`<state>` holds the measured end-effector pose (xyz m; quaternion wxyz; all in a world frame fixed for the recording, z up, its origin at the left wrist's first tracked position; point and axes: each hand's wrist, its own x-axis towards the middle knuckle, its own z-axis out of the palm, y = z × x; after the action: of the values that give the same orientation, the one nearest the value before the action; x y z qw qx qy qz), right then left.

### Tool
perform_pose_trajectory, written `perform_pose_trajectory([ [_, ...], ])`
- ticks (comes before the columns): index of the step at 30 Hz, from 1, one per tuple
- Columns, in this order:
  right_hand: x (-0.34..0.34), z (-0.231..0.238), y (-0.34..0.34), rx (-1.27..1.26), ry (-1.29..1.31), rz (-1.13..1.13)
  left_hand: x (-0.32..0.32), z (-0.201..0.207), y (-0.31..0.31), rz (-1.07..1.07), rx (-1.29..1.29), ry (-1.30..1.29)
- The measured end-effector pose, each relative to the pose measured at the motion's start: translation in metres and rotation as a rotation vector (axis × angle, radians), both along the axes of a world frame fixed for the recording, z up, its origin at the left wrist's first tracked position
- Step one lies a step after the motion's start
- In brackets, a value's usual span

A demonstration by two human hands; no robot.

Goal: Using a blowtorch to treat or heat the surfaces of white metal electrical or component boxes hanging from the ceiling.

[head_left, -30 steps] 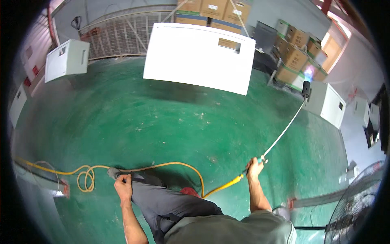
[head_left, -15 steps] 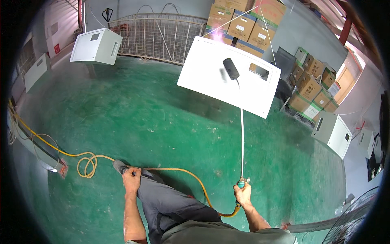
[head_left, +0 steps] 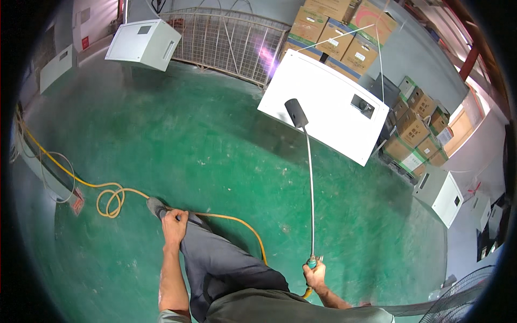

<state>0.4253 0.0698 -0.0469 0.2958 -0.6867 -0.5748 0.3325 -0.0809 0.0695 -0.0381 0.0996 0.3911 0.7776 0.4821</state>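
Observation:
My right hand [head_left: 314, 274] is closed around the green-valved handle of a gas torch [head_left: 311, 199], a long thin metal tube with a dark cylindrical head [head_left: 295, 113]. The head stands in front of the left part of a white metal panel [head_left: 328, 102], which hangs tilted from cords and has a rectangular cutout at its right. A pinkish-purple glow [head_left: 266, 55] shows beyond the panel's upper left corner. My left hand [head_left: 175, 226] rests at my left knee, its fingers curled against the grey trouser leg [head_left: 210, 247].
A yellow hose [head_left: 237, 219] runs over the green floor [head_left: 177, 156], looping at left. White metal boxes [head_left: 144, 43] [head_left: 439, 194] stand out on both sides. Stacked cartons [head_left: 414, 126], a wire-mesh cage [head_left: 215, 43] and a fan [head_left: 463, 296] are around the area.
The torch head has shifted left and nearer across the panel, and my right hand has come down slightly. With the view turning, the panel sits further right. My left hand stays at the knee.

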Motion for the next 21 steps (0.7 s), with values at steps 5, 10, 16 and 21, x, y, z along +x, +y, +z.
perform_pose_trajectory([
  [5, 0.037, -0.049, -0.03, -0.118, 0.081, -0.011, 0.001, 0.001, -0.002, 0.01, 0.007, 0.018],
  [10, 0.044, -0.066, -0.03, -0.222, 0.104, -0.08, 0.001, 0.0, -0.001, 0.02, -0.014, 0.024],
  [16, 0.036, -0.069, -0.008, -0.3, 0.3, -0.118, 0.0, 0.0, 0.003, 0.017, 0.0, 0.009],
  [21, 0.016, -0.069, 0.004, -0.327, 0.366, -0.109, -0.003, -0.002, 0.003, 0.049, -0.007, 0.023],
])
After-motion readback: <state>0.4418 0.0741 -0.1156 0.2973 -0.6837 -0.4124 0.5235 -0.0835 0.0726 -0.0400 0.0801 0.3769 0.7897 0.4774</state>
